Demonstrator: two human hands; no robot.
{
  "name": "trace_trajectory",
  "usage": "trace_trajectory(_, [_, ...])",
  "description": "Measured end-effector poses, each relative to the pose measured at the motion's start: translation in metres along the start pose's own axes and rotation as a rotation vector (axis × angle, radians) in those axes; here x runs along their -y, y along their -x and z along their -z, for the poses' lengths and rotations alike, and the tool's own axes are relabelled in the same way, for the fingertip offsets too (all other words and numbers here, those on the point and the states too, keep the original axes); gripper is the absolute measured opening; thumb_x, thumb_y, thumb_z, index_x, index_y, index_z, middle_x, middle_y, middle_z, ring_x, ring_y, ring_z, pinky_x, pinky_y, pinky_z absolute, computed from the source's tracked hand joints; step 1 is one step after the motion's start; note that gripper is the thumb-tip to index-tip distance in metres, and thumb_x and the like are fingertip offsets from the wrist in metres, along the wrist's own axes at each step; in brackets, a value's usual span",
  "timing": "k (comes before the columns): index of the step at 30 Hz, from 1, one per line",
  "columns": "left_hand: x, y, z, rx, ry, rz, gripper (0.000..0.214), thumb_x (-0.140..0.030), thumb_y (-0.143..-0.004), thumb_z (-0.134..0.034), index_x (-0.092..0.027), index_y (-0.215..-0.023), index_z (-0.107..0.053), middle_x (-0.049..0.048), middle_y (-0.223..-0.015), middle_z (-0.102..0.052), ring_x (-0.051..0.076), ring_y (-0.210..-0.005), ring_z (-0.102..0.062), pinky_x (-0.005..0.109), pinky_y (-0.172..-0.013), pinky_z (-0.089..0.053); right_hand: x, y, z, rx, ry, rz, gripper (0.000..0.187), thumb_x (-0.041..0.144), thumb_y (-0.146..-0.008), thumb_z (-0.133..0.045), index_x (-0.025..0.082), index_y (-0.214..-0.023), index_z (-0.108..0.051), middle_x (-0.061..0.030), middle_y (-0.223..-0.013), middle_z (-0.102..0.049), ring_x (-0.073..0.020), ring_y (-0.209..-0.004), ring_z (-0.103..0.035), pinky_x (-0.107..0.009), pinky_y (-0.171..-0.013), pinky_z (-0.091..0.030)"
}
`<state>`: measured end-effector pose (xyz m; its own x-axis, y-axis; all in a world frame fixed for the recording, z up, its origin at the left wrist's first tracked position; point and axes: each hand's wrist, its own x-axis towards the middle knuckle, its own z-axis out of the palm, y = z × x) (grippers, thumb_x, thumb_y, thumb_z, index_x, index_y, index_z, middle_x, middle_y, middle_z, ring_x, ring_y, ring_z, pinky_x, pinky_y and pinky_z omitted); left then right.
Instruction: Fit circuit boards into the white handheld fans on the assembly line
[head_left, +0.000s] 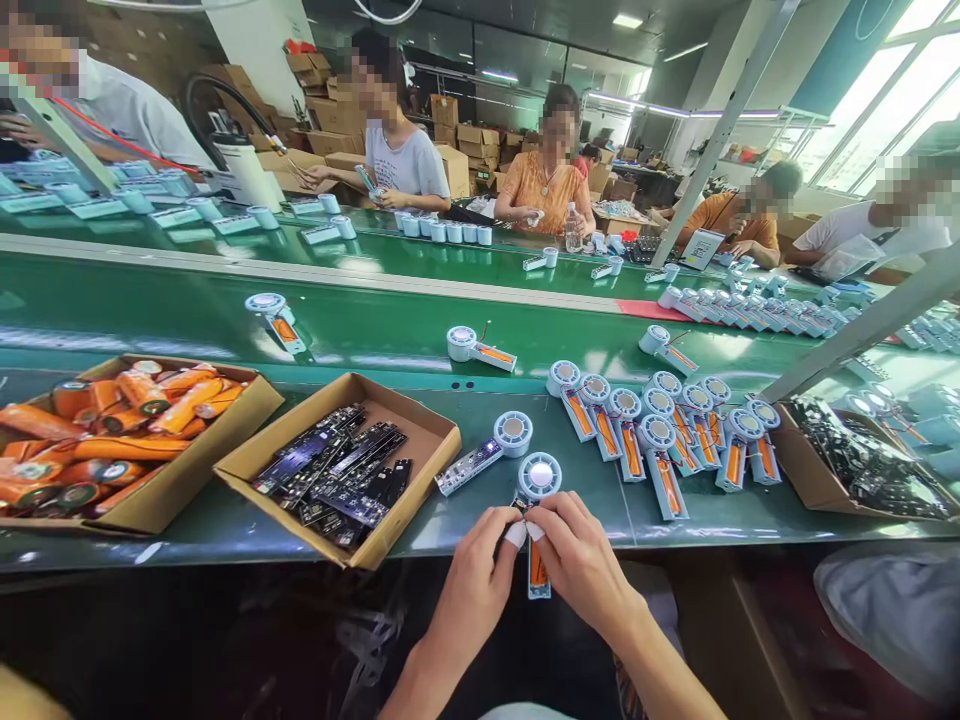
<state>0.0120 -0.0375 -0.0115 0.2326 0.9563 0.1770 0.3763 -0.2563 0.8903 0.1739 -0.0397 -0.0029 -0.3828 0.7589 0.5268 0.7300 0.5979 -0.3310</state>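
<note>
A light-blue handheld fan (539,474) with an open handle lies at the table's front edge, its handle pointing toward me. An orange battery (538,568) sits in that handle. My left hand (480,565) pinches at the fan's neck, with a white cover on the thumb tip. From the other side my right hand (576,550) pinches at the same spot, also with a white-covered thumb. The fingertips meet there and hide the small part between them. Just behind, another fan (513,434) lies with a circuit board (469,467) on its handle.
To the left stand a cardboard tray (442,440) of circuit boards and a box (259,392) of orange batteries. Several open fans (658,435) cluster at right, beside another box (799,480) of boards. Beyond runs a green conveyor (375,320) carrying fans; co-workers (409,160) sit across it.
</note>
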Motion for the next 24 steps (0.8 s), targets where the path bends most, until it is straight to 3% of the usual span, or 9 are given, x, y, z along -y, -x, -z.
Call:
trace_trajectory(3, [0.001,0.0,-0.001,-0.009,0.001,0.022,0.024,-0.026,-0.097,-0.038,-0.022,-0.093,-0.061,0.007,-0.092,-0.072,0.022,-0.084,-0.069,0.035,-0.077,-0.055,0.0,0.0,-0.002,0.001,0.077,0.016,0.025,0.008,-0.099,-0.039,0.018,-0.102,-0.061,-0.0088,-0.091,-0.063,-0.0208,-0.076,-0.054,-0.034,-0.067,-0.05])
trace_trajectory(6, [0.003,0.003,-0.003,-0.05,0.023,0.077,0.022,-0.028,-0.097,-0.04,-0.022,-0.107,-0.059,0.0076,-0.098,-0.073,0.022,-0.084,-0.07,0.036,-0.077,-0.057,0.0,-0.002,-0.003,-0.034,0.145,0.024,0.024,0.008,-0.098,-0.041,0.017,-0.099,-0.062,-0.0091,-0.088,-0.062,-0.0213,-0.074,-0.053,-0.034,-0.066,-0.048])
trace_trajectory(10, [0.006,0.009,-0.005,-0.066,0.078,0.151,0.032,-0.028,-0.096,-0.04,-0.02,-0.126,-0.051,0.0041,-0.088,-0.074,0.017,-0.061,-0.068,0.033,-0.065,-0.058,-0.001,-0.005,-0.002,-0.039,0.224,0.028,0.025,0.009,-0.098,-0.041,0.018,-0.093,-0.063,-0.0086,-0.084,-0.06,-0.0217,-0.072,-0.05,-0.035,-0.064,-0.046])
trace_trajectory(13, [0.005,0.011,-0.006,-0.055,0.07,0.129,0.03,-0.029,-0.096,-0.042,-0.02,-0.118,-0.059,0.0071,-0.096,-0.077,0.017,-0.064,-0.071,0.031,-0.064,-0.059,0.001,-0.007,0.0,-0.014,0.252,0.045,0.026,0.008,-0.097,-0.041,0.018,-0.088,-0.063,-0.0074,-0.081,-0.058,-0.0213,-0.07,-0.049,-0.035,-0.063,-0.044])
trace_trajectory(17, [0.005,0.012,-0.007,-0.121,0.011,0.044,0.03,-0.026,-0.093,-0.045,-0.021,-0.115,-0.065,0.0098,-0.113,-0.077,0.021,-0.083,-0.076,0.034,-0.077,-0.062,0.004,-0.009,0.002,-0.001,0.277,0.054,0.025,0.006,-0.094,-0.042,0.019,-0.084,-0.061,-0.0064,-0.078,-0.057,-0.0212,-0.07,-0.047,-0.035,-0.064,-0.042])
trace_trajectory(24, [0.006,0.011,-0.007,-0.146,0.096,0.09,0.028,-0.03,-0.095,-0.048,-0.02,-0.112,-0.068,0.0076,-0.1,-0.079,0.019,-0.071,-0.076,0.03,-0.067,-0.063,0.003,-0.009,0.003,0.015,0.241,-0.019,0.024,0.004,-0.09,-0.043,0.02,-0.081,-0.059,-0.0058,-0.079,-0.055,-0.021,-0.069,-0.045,-0.034,-0.062,-0.039])
